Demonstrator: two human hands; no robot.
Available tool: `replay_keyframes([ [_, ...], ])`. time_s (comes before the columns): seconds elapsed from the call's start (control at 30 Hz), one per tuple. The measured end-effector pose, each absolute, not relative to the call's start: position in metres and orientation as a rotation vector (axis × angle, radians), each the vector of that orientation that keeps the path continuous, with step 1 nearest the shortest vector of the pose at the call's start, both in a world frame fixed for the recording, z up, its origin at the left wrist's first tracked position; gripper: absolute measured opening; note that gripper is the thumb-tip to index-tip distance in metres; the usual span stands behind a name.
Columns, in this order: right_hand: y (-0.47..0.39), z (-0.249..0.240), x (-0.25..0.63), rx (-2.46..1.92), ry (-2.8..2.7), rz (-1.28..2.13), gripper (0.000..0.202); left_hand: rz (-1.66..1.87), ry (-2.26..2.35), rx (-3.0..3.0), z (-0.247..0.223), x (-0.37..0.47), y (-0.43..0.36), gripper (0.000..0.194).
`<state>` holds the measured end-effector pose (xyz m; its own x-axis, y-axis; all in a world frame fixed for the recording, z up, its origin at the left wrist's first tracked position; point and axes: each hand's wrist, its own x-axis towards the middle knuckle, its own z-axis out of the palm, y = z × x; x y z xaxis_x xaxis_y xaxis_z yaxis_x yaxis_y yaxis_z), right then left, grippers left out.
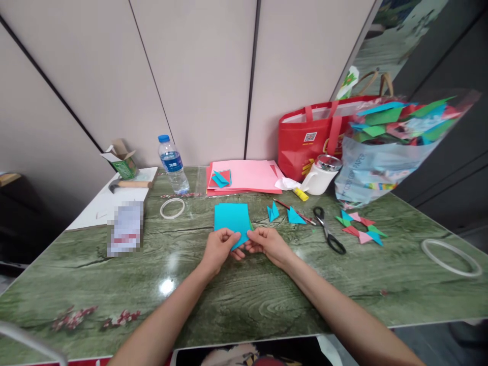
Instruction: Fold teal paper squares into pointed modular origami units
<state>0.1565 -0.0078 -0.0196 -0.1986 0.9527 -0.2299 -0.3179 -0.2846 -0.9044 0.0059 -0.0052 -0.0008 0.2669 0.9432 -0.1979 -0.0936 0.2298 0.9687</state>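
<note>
A blue sheet of paper (243,239) is pinched between my left hand (221,248) and my right hand (270,245). Thumbs press on its top, and some fingers curl beneath. Whether it is folded I cannot tell. Just behind it lies a stack of blue paper squares (231,214), partly covered by my left hand, with a green edge showing at its right. Two folded blue paper pieces, one (273,211) nearer my right hand and another (295,215) beyond it, sit beside a red pencil (282,205).
Black scissors (327,231) and a multicoloured paper ring (360,227) lie right. Behind stand a white mug (321,176), a red bag (293,137) and a clear bag of paper (366,168). Pink sheets (247,173), a bottle (173,165), tape roll (172,208) and hammer (131,184) are further left.
</note>
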Motion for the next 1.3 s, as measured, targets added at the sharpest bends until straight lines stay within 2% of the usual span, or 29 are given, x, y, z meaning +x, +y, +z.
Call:
replay_keyframes([
  [0.2, -0.009, -0.017, 0.157, -1.022, -0.978, 1.541, 0.028, 0.896, 1.038, 1.166, -0.001, 0.005, -0.004, 0.032],
  [0.4, -0.005, -0.02, 0.161, -1.084, -0.921, 1.474, 0.027, 0.723, 0.953, 1.154, 0.002, 0.004, -0.004, 0.032],
  [0.67, -0.011, -0.016, 0.153, -1.002, -1.077, 1.533, 0.023, 0.79, 1.007, 1.194, -0.003, 0.006, -0.006, 0.027],
  [0.9, 0.002, -0.026, 0.164, -1.005, -0.701, 1.237, 0.022, 1.109, 1.37, 2.152, -0.017, -0.014, 0.011, 0.015],
  [1.03, 0.01, -0.028, 0.177, -0.844, -0.595, 1.147, 0.022, 0.974, 1.404, 2.4, -0.028, -0.021, 0.021, 0.037],
  [1.13, 0.009, -0.028, 0.178, -0.826, -0.752, 1.093, 0.026, 0.815, 1.493, 2.398, -0.033, -0.022, 0.023, 0.044],
  [1.3, 0.0, -0.036, 0.167, -1.089, -1.517, 0.786, 0.032, 0.739, 1.553, 2.353, -0.034, -0.023, 0.025, 0.04],
])
